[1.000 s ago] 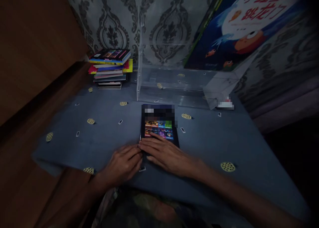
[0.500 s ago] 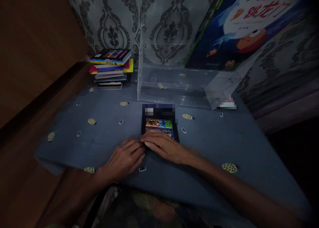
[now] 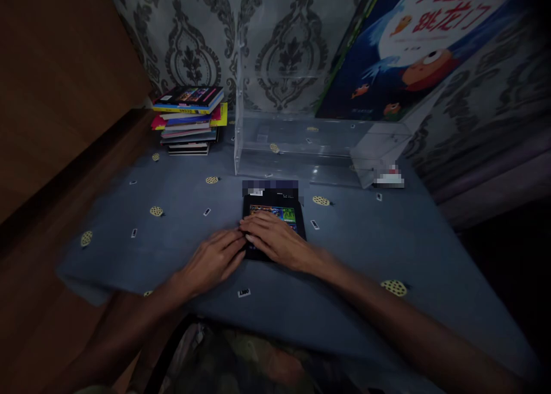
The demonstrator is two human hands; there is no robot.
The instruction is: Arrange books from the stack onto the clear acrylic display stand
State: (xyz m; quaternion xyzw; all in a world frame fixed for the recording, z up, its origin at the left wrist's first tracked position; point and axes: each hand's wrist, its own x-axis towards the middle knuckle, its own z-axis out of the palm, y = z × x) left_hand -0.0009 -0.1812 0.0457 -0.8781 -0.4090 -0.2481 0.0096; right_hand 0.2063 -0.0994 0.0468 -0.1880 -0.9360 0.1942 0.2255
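Note:
A black book (image 3: 299,224) with a grid of bright pictures on its cover lies flat on the cloth in front of me. Across its left part rests my right hand (image 3: 278,242), palm down, fingers stretched out and hiding much of the pictures. My left hand (image 3: 217,259) is at the book's left edge, its fingers extended and their tips meeting those of my right hand. Whether the left fingertips pinch the edge is hidden. A blurred patch covers the book's far end.
Behind the book stands a clear acrylic rack (image 3: 301,178), with a large blue picture book (image 3: 365,89) leaning in its right part. A stack of books (image 3: 189,121) is at the back left. A pixelated item (image 3: 390,178) sits right of the rack. Blue patterned cloth (image 3: 172,250) covers the table.
Both hands have shifted slightly away from me with fingertips still together at the book's left side. More of the book's near edge shows. The view has moved a little.

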